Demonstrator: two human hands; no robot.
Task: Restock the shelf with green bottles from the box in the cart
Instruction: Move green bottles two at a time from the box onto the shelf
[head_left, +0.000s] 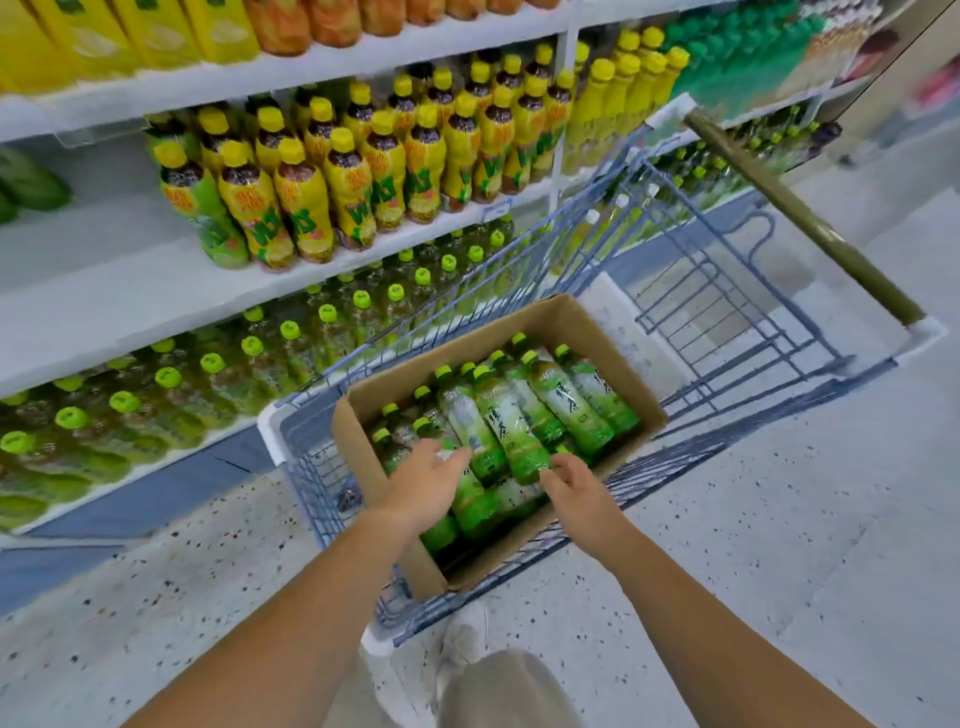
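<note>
Forearms reach into the box (587, 332) in the cart (727, 291). Left hand (434, 478) is open, straight fingers on one of the green bottles (467, 421). Right hand (569, 480) has bent fingers at another's base, grip unclear. Bottles lie flat and look full: probably heavy, rigid and slick. Grab mid-body. Shelf (104, 291) is on the left.

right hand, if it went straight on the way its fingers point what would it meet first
The right hand points up-left into the box; first in line is the base of the green bottle lying on top, at its fingertips. Whether they touch is unclear.
</note>
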